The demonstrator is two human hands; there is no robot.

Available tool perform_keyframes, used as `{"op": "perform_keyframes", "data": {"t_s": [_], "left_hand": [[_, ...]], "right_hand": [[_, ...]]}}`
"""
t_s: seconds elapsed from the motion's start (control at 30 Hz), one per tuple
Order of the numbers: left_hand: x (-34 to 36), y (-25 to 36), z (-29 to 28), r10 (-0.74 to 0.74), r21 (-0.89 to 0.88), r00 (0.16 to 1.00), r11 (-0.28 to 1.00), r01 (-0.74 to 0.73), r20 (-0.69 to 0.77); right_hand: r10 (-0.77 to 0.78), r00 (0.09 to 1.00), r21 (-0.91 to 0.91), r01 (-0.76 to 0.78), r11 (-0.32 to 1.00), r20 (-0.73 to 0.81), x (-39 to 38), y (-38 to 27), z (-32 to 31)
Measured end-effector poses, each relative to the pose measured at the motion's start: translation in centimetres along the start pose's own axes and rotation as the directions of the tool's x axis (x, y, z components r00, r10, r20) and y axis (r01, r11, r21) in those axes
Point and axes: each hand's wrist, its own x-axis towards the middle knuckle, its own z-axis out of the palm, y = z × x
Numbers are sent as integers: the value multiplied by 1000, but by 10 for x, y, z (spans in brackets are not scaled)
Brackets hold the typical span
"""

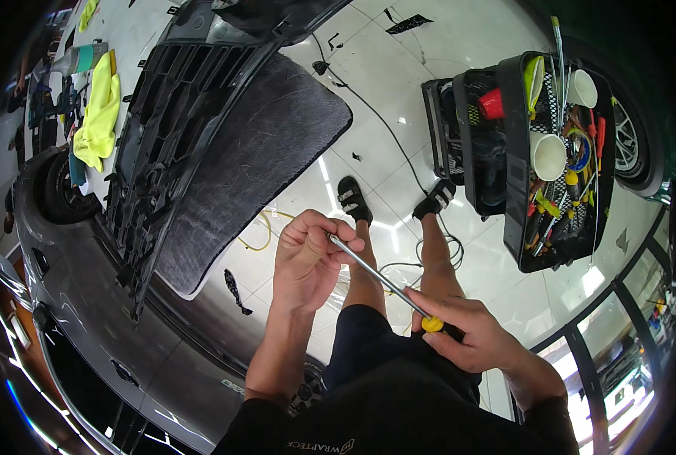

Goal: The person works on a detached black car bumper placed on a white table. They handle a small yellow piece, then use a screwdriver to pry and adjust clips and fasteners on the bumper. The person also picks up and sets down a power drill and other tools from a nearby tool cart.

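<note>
- I see a screwdriver (387,283) with a long, shiny metal shaft and a yellow collar where a black handle begins.
- It lies slanted, tip up-left, handle down-right.
- My left hand (311,258) pinches its tip; my right hand (467,330) grips the handle.

A glossy white tiled floor (368,68) (reflective) bears a black tool cart (520,152) and cables (376,114).

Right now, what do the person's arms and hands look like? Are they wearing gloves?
No gloves. The left hand and the right hand are both bare, with no rings or watch that I can see. The forearms are bare too, coming up from the bottom of the picture. Black sleeves start higher up the arms and belong to a black top with light lettering near its lower edge.
</note>
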Motion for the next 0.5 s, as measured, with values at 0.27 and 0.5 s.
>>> {"op": "perform_keyframes", "data": {"t_s": [0.27,0.5], "left_hand": [[1,-4,6,16,123,999,992,-11,-34],[8,-3,8,15,310,999,951,-5,-30]], "right_hand": [[41,999,-76,-41,996,-2,-8,-2,-6],[62,998,17,-63,998,27,-13,-2,-13]]}}
